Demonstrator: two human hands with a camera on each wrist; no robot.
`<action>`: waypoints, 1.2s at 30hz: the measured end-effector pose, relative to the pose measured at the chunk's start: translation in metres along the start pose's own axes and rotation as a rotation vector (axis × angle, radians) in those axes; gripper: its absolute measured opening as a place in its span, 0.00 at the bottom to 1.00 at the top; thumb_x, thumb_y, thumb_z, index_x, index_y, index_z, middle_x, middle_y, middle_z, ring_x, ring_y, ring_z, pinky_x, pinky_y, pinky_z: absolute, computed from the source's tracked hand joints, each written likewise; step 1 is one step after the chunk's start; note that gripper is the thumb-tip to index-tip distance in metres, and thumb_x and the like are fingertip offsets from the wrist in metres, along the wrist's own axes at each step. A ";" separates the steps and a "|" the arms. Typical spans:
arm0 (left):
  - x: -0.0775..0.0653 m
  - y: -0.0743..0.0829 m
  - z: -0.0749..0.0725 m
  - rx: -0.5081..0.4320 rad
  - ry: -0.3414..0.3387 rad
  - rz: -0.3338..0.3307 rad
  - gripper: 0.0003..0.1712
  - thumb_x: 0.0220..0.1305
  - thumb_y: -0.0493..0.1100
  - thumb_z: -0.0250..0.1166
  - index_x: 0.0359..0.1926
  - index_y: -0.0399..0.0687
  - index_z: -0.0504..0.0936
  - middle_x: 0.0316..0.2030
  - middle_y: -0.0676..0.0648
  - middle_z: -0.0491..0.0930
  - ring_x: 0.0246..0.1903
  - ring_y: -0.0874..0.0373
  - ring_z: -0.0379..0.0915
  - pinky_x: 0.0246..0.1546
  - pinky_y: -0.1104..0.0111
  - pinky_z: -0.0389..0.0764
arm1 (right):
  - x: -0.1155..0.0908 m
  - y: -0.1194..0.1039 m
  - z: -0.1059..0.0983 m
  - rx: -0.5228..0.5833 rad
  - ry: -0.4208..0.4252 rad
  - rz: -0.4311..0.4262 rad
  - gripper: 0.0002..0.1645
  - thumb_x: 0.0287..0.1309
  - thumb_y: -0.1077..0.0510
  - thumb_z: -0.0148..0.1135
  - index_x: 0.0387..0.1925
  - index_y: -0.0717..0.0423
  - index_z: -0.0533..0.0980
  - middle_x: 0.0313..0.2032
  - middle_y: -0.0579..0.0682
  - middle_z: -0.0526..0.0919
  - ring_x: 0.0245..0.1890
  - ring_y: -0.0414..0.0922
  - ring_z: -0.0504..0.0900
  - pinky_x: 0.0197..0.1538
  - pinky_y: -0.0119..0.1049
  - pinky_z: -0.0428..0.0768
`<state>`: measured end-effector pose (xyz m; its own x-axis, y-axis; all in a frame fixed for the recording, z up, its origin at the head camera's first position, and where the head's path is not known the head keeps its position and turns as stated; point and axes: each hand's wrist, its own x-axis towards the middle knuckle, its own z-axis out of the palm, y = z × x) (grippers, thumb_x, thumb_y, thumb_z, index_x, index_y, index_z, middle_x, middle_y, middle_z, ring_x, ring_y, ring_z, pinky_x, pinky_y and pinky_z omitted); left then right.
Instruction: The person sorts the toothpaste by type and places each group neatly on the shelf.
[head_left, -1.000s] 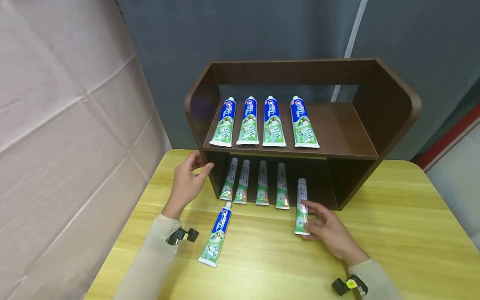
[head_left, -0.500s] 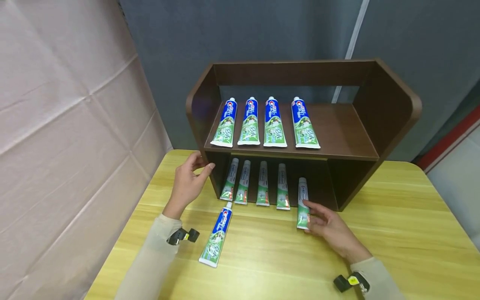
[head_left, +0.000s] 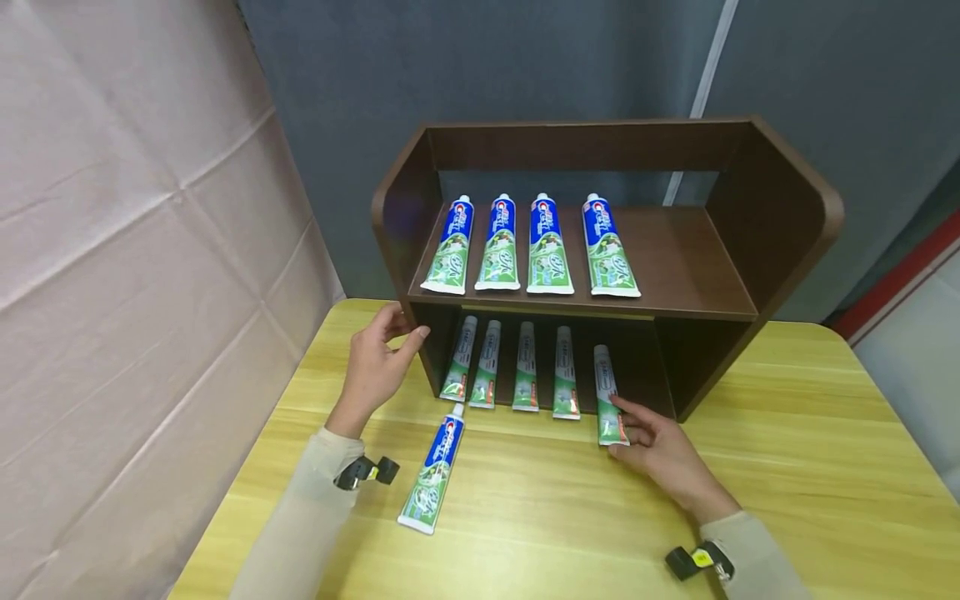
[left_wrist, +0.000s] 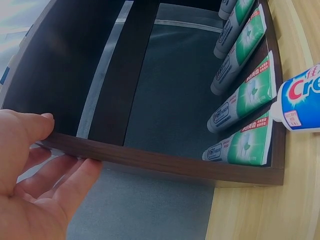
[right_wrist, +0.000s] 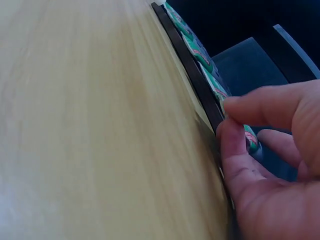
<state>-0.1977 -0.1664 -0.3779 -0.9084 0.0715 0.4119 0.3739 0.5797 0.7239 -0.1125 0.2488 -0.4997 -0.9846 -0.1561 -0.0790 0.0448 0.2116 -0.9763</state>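
My right hand (head_left: pixel 663 458) pinches the lower end of a grey-and-green toothpaste tube (head_left: pixel 604 379), whose cap end reaches into the lower tier of a dark brown shelf (head_left: pixel 682 254). In the right wrist view, thumb and fingers meet at the shelf's front edge and hide most of this tube. My left hand (head_left: pixel 375 367) holds the edge of the shelf's left side panel (left_wrist: pixel 165 165), thumb inside and fingers outside. Several similar grey-and-green tubes (head_left: pixel 526 367) lie in the lower tier, left of the held one. A blue-and-green Crest tube (head_left: pixel 433 475) lies on the table near my left wrist.
Several blue-and-green toothpaste tubes (head_left: pixel 545 246) lie side by side on the upper tier, with bare board to their right. The yellow wood-grain table (head_left: pixel 540 533) extends in front of the shelf. A pale cloth wall (head_left: pixel 150 292) stands at the left, a dark grey curtain (head_left: pixel 525 58) behind.
My right hand has moved the grey-and-green tube forward into the lower tier, and its cap end now tilts slightly left. My left hand stays on the side panel.
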 end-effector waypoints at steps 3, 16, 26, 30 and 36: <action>0.000 -0.001 0.000 0.003 -0.002 0.001 0.24 0.73 0.50 0.69 0.65 0.48 0.78 0.54 0.42 0.87 0.56 0.43 0.86 0.51 0.47 0.90 | 0.003 -0.001 0.001 -0.062 0.020 -0.021 0.48 0.59 0.67 0.74 0.79 0.57 0.65 0.57 0.67 0.79 0.43 0.39 0.87 0.42 0.31 0.88; -0.001 -0.001 0.001 0.000 0.000 0.008 0.25 0.74 0.49 0.69 0.67 0.49 0.78 0.55 0.42 0.87 0.56 0.43 0.86 0.52 0.48 0.90 | 0.014 -0.006 0.001 -0.119 0.084 0.024 0.45 0.64 0.68 0.69 0.80 0.58 0.63 0.34 0.61 0.86 0.25 0.42 0.84 0.30 0.34 0.87; -0.001 -0.002 0.002 0.000 0.008 0.009 0.24 0.74 0.50 0.69 0.65 0.48 0.79 0.54 0.42 0.87 0.55 0.43 0.86 0.51 0.48 0.90 | 0.020 -0.003 0.001 -0.129 0.128 0.048 0.42 0.67 0.65 0.69 0.79 0.56 0.65 0.29 0.58 0.86 0.20 0.43 0.84 0.26 0.35 0.87; -0.002 -0.002 0.002 -0.004 0.008 0.002 0.24 0.74 0.50 0.69 0.65 0.48 0.79 0.55 0.42 0.87 0.55 0.43 0.86 0.51 0.48 0.90 | 0.019 -0.004 0.001 -0.133 0.141 0.056 0.42 0.67 0.64 0.69 0.79 0.57 0.65 0.30 0.59 0.87 0.20 0.43 0.84 0.26 0.36 0.87; -0.001 -0.001 0.001 -0.011 0.003 0.000 0.25 0.74 0.50 0.68 0.66 0.48 0.78 0.56 0.42 0.87 0.56 0.43 0.86 0.51 0.48 0.90 | 0.014 -0.009 0.000 -0.127 0.151 0.061 0.42 0.67 0.64 0.69 0.79 0.58 0.64 0.30 0.59 0.87 0.21 0.44 0.85 0.27 0.36 0.87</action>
<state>-0.1971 -0.1665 -0.3802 -0.9077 0.0689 0.4140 0.3761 0.5711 0.7296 -0.1265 0.2452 -0.4921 -0.9953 0.0053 -0.0963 0.0924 0.3377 -0.9367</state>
